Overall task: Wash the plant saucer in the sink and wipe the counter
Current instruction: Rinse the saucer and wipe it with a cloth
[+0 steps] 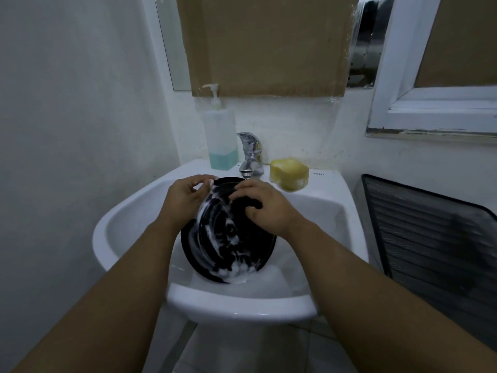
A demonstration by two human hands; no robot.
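Fingers (188, 185) clamp our lathered saucer (228, 238) at centre frame while our right hand (265, 208), closed on a dark scrubber (248, 201), scrubs; rinsing and counter-wiping remain.

A: Where are the arms?
B: Both reach forward to mid-frame. Left hand (185, 200) curls, fingers pinched.
A: The other?
B: Right hand (265, 208) lies palm down, fingers bent, gripping something dark.

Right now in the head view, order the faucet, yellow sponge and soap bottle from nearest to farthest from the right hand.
From the right hand on the saucer:
1. Faucet, just behind the fingertips, at the back of the sink.
2. Yellow sponge, on the back rim to the right.
3. Soap bottle, back left, beside the faucet.
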